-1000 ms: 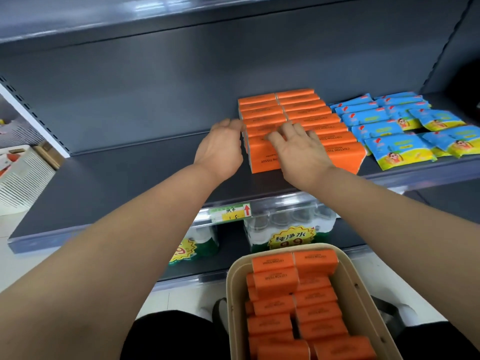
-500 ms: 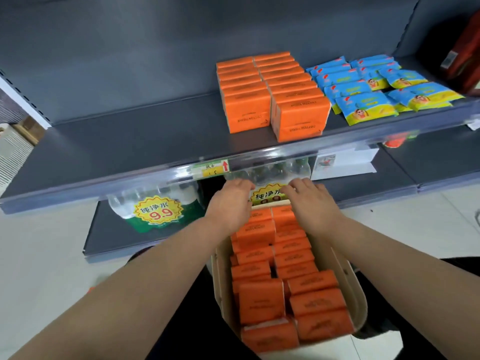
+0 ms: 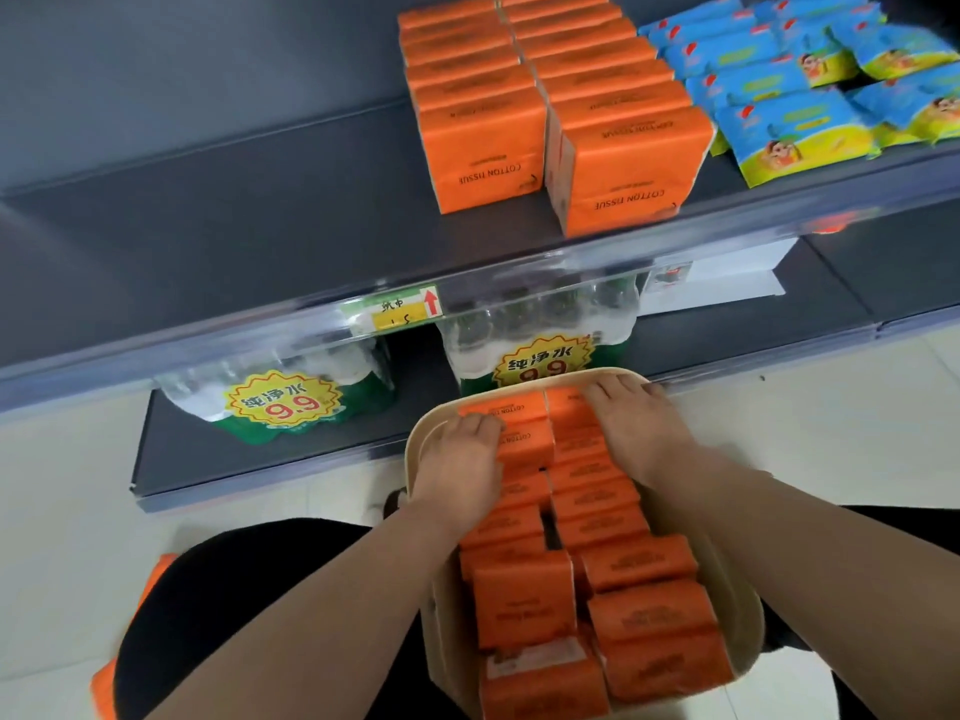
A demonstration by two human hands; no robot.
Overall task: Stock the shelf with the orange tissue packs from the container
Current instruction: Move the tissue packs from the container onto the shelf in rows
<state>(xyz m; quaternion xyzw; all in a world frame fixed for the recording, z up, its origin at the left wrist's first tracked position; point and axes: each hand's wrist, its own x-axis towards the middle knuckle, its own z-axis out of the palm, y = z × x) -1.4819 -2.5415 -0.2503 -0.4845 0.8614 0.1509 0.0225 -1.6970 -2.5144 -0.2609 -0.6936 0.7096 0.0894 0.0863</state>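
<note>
A beige container (image 3: 749,610) sits on my lap, filled with orange tissue packs (image 3: 644,563) lying in two rows. My left hand (image 3: 457,459) curls over the packs at the far left of the container. My right hand (image 3: 639,433) lies over the far right packs, fingertips hooked over their far edge by the rim. On the grey shelf (image 3: 234,226) above, two rows of orange tissue packs (image 3: 483,137) stand one behind another; the right row (image 3: 628,168) reaches nearer the shelf's front edge.
Blue and yellow wipe packs (image 3: 789,122) lie right of the orange rows. A price tag (image 3: 395,314) sits in the clear shelf strip. Shrink-wrapped water bottles (image 3: 280,397) stand on the lower shelf (image 3: 260,470). The grey shelf left of the orange rows is bare.
Both hands left the shelf rows, dropped to the container and now sit on the far packs. My view has tilted downward and moved closer.
</note>
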